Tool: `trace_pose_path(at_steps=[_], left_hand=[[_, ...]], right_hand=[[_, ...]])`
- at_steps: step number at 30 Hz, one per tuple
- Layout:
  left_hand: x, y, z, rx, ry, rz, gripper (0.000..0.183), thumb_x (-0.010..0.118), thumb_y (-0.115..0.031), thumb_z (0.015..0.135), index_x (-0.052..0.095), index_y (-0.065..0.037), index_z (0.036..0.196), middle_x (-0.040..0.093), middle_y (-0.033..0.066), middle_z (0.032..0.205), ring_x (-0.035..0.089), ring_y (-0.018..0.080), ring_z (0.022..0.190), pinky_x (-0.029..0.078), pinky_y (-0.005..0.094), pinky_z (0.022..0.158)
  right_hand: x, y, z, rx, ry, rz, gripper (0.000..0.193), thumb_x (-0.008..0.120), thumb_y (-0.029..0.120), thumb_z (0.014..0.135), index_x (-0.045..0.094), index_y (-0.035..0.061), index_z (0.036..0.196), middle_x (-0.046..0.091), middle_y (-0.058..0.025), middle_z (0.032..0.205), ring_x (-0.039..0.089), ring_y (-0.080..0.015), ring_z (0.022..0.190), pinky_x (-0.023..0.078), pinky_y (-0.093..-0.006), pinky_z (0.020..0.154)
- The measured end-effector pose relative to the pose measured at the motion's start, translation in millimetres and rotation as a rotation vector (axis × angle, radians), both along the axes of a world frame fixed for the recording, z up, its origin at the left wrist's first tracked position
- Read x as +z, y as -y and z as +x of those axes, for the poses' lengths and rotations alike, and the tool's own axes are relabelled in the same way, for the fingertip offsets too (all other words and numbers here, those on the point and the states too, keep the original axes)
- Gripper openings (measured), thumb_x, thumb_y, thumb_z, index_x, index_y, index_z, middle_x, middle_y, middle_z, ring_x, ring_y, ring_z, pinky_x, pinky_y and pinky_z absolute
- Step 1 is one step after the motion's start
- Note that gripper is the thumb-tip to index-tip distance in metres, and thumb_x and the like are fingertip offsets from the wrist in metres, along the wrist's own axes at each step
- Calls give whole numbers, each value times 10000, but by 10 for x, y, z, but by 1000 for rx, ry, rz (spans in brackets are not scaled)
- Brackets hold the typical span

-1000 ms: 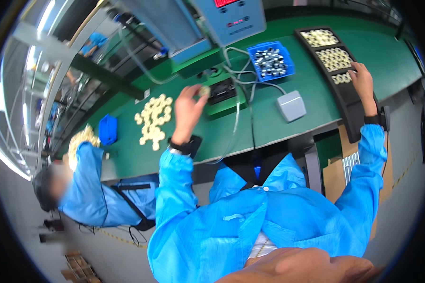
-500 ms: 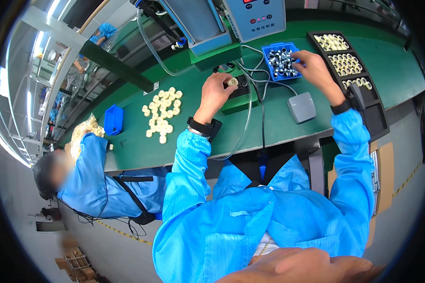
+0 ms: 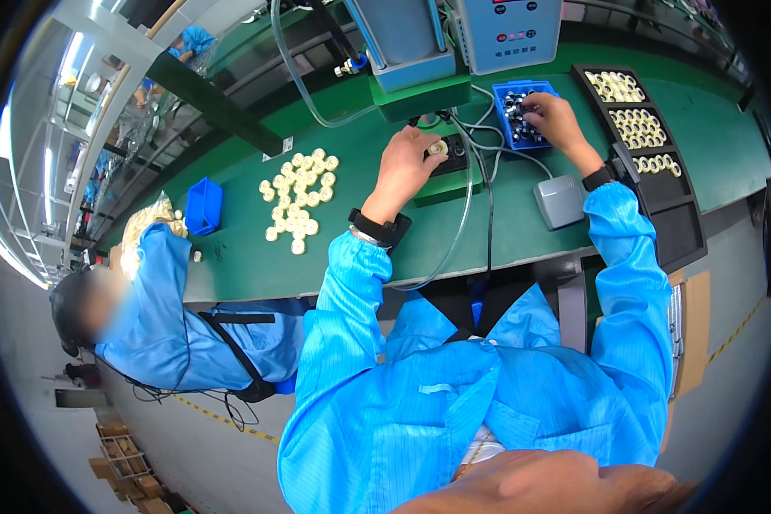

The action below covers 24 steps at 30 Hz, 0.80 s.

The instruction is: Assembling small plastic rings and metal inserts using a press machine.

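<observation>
Pinching a cream ring [image 3: 438, 148] between narrowed fingers, my left hand [image 3: 403, 164] is at the black fixture [image 3: 451, 164]; my right hand [image 3: 557, 122] dips among metal parts [image 3: 516, 130] in the blue bin [image 3: 541, 87]. From afar, I cannot tell its grip.

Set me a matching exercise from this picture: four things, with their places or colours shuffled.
1. Left hand
2. Right hand
3. Tray
4. Wired box

A. grey
B. at the metal parts in a blue bin
C. black, with compartments
D. at a single cream ring

Pairs: 1-D, 2-B, 3-C, 4-A
</observation>
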<state>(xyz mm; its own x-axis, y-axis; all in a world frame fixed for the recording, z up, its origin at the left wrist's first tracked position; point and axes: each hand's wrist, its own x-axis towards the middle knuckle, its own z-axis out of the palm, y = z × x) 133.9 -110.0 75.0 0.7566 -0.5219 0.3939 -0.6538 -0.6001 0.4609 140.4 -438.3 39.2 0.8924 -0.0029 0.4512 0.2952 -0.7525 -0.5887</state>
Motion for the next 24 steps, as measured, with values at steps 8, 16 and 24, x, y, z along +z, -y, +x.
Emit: trace_pose_path(at_steps=[8,16,24], left_hand=[[-7,-18,-339,42,177,183,591,782,-268,769,585,-11,1262,558,151,1160,565,343,1012,505,442,847],[-14,-759,-778,365,149,318,638,760,-304,793,529,-79,1344,485,180,1371,440,386,1283,406,523,1002],[-428,-2087,-678,943,-281,167,944,706,-562,799,289,-110,1516,225,247,1559,114,484,1450,179,736,1062]], right_hand=[[-2,0,-83,-118,162,-186,267,743,70,769,683,44,1028,691,-137,844,651,-283,696,519,-372,664],[3,-10,-70,-107,174,-207,277,716,50,768,665,80,1038,687,-136,1031,658,-350,916,527,-418,768],[475,-701,-305,218,-287,821,313,684,11,832,610,-36,1133,690,-115,1040,690,-207,936,571,-285,781]])
